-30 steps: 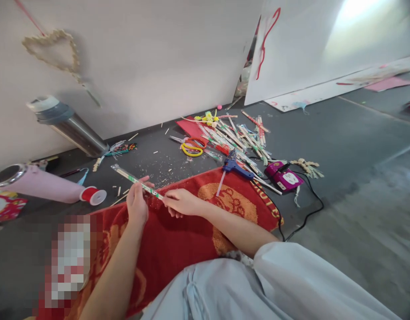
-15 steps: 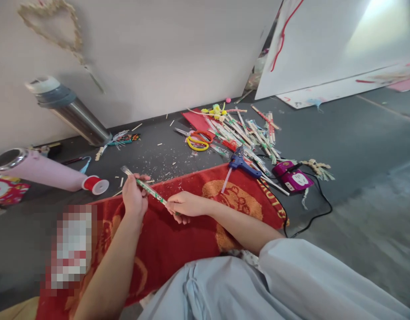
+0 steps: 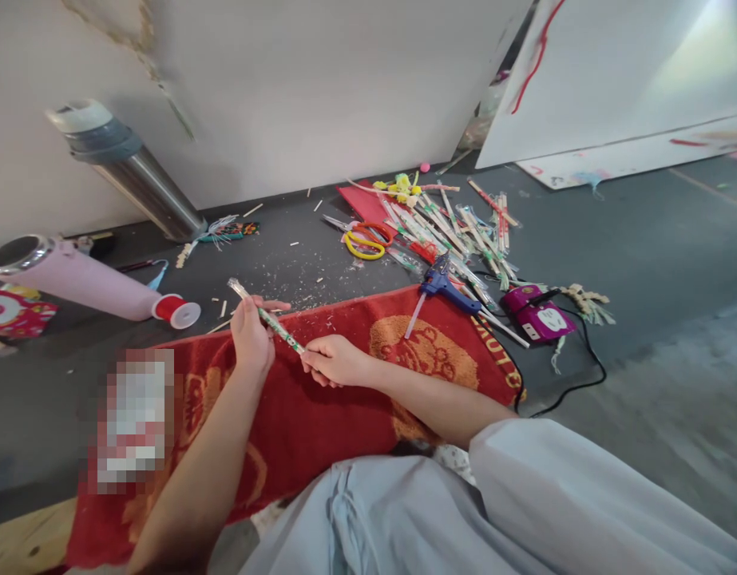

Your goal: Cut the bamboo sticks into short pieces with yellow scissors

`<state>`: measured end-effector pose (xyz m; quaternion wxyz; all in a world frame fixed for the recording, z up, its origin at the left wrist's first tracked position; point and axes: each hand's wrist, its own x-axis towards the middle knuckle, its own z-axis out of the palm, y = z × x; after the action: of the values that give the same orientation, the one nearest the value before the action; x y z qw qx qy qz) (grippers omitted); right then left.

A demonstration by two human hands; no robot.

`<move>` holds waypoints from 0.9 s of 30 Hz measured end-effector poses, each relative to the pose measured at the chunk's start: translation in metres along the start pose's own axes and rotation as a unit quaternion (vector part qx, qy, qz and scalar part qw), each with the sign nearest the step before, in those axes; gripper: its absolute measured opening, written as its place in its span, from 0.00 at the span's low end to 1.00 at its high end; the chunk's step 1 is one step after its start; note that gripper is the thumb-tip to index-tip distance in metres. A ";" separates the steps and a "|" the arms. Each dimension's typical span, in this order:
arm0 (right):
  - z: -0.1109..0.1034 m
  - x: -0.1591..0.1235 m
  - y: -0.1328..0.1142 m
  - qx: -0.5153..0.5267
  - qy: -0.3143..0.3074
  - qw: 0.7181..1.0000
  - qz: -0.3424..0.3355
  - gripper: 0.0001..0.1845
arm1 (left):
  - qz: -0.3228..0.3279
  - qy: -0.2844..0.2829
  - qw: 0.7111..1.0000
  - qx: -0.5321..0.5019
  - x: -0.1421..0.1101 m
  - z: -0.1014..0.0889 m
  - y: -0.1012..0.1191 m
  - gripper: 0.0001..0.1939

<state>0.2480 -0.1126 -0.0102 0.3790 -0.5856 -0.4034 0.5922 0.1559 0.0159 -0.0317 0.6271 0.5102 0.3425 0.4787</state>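
A pair of chopsticks in a clear sleeve with green print [image 3: 280, 329] slants between my two hands above the red towel [image 3: 320, 423]. My left hand [image 3: 251, 335] holds its upper part between thumb and fingers, with one finger stretched out to the right. The lower end is pinched in my right hand [image 3: 335, 359], whose fingers hide the tip. Beyond my right hand, a blue glue gun [image 3: 445, 287] lies on the towel's far edge. Scissors with orange and yellow handles [image 3: 366, 239] rest farther back, beside a pile of similar wrapped chopsticks [image 3: 449, 224].
At left lie a pink tumbler [image 3: 93, 279] and a red ribbon spool [image 3: 176, 311]; a steel thermos [image 3: 144, 184] stands behind them. A purple power socket [image 3: 539, 313] with a black cable sits at right. Small scraps dot the dark tabletop [image 3: 284, 255]. White boards [image 3: 272, 88] rise behind.
The view has tipped down and shifted left, so the table things appear higher and farther right. Both hands keep hold of the wrapped chopsticks, which have turned slightly; my left finger has stretched out again.
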 end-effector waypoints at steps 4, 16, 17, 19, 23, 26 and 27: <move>0.002 0.002 0.008 -0.011 0.024 0.998 -0.058 0.17 | -0.004 -0.004 1.000 -0.011 0.001 0.000 0.000 0.18; 0.001 0.007 0.012 -0.030 0.062 0.993 -0.101 0.16 | -0.030 -0.023 0.999 -0.005 -0.011 0.010 0.002 0.19; 0.000 0.006 0.010 -0.028 0.058 0.993 -0.095 0.16 | -0.034 -0.021 0.999 -0.007 -0.011 0.010 0.002 0.18; -0.002 0.003 0.005 -0.018 0.042 0.996 -0.078 0.17 | -0.049 -0.013 0.999 -0.013 -0.011 0.011 0.003 0.16; -0.008 -0.004 -0.006 0.027 0.026 0.998 -0.045 0.16 | -0.085 0.012 0.996 -0.032 -0.006 0.010 0.008 0.11; -0.013 -0.008 -0.011 0.037 0.024 0.998 -0.054 0.17 | -0.114 0.051 0.991 -0.056 0.002 0.006 0.013 0.14; -0.015 -0.010 -0.012 0.032 0.022 0.998 -0.057 0.17 | -0.123 0.064 0.988 -0.066 0.006 0.004 0.015 0.17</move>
<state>0.2630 -0.1162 0.0048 0.4396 -0.5616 -0.4087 0.5695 0.1579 0.0203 -0.0158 0.6902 0.3899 0.4096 0.4516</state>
